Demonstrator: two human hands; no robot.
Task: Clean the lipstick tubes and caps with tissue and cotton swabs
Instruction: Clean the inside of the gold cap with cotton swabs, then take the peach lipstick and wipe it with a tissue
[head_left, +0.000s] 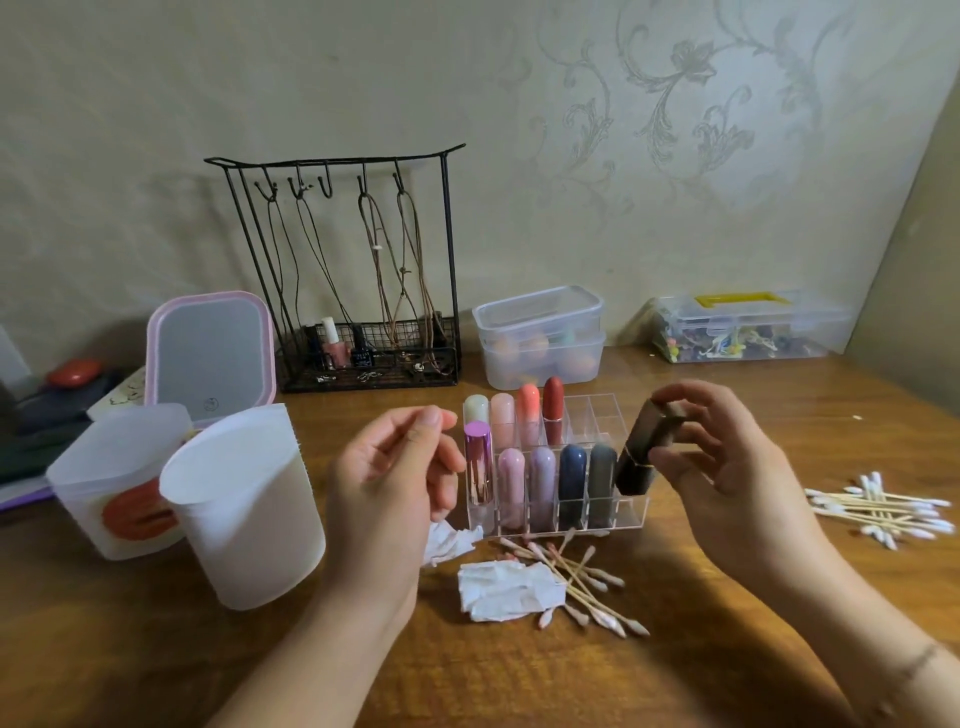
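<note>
My right hand (727, 457) grips a dark brown lipstick tube (641, 457), tilted, with its lower end at the front right corner of the clear acrylic organizer (626, 517). Several capped lipsticks stand in the organizer, among them a shiny pink one (479, 462) at front left and a red one (553, 405) in the back row. My left hand (395, 467) hovers just left of the organizer, fingers loosely curled and holding nothing. Crumpled tissues (506, 590) and several stained cotton swabs (582, 577) lie in front of the organizer.
A pile of clean cotton swabs (883, 509) lies at the right. Two white plastic cups (249, 514) stand at the left, with a pink-framed mirror (210, 353) behind them. A black wire rack (343, 280) and clear plastic boxes (540, 338) line the wall.
</note>
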